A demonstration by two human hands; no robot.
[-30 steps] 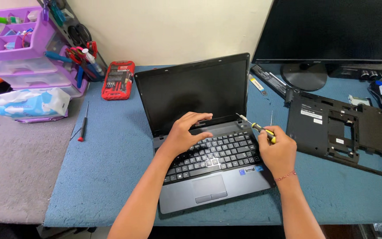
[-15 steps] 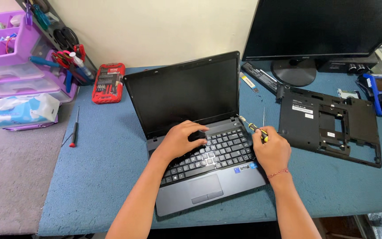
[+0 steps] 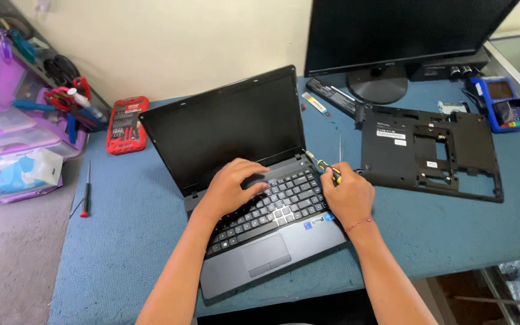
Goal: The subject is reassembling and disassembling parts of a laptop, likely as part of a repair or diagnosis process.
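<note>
At the centre of the frame, an open laptop (image 3: 254,198) sits on a blue mat (image 3: 127,241), its dark screen tilted back and its keyboard facing the person. Resting on the upper rows of the keys, the left hand (image 3: 233,186) lies palm down with fingers loosely curled and holds nothing. Just right of the keyboard, at the laptop's right edge, the right hand (image 3: 347,195) is closed around a screwdriver (image 3: 326,168) with a yellow and black handle, whose tip points up and left toward the hinge corner of the screen. A red thread bracelet (image 3: 357,225) circles the right wrist. To the right of centre, a black laptop bottom cover (image 3: 431,150) lies flat on the mat, near the right hand but apart from it. Behind it, at the upper right, a black monitor (image 3: 404,30) stands on its round foot, with a long black battery pack (image 3: 332,96) lying beside that foot. At the far right edge sits a blue tray (image 3: 501,105). Left of the laptop, a red screwdriver bit case (image 3: 126,123) lies open, and a thin red-tipped screwdriver (image 3: 85,189) lies lower down. At the upper left, purple plastic drawers (image 3: 7,114) hold tools, with a pack of wipes (image 3: 16,171) in front.
</note>
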